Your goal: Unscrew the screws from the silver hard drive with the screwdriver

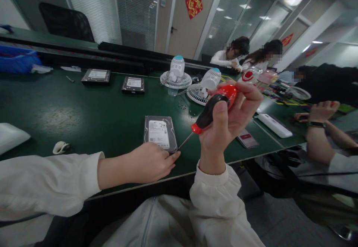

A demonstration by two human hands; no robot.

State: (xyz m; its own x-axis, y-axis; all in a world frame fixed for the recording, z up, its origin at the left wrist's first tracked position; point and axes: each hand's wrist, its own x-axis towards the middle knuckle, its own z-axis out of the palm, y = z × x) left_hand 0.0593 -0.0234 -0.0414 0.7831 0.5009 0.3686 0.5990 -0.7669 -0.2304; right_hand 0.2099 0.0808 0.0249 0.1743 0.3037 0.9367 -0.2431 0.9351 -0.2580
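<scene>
A hard drive with a white label lies flat on the green table near its front edge. My left hand is closed at the near edge of this drive, its fingertips pressed by the near right corner. In my right hand is a screwdriver with a red and black handle, gripped with the thumb along the side. The screwdriver slants down to the left, and its thin shaft reaches the drive's near right corner, beside my left fingertips. What exactly the tip touches is too small to tell.
Farther back lie two more hard drives, white fan parts and several small screws. To the right are a phone, a white oblong device and another person's arm. A blue bin stands far left.
</scene>
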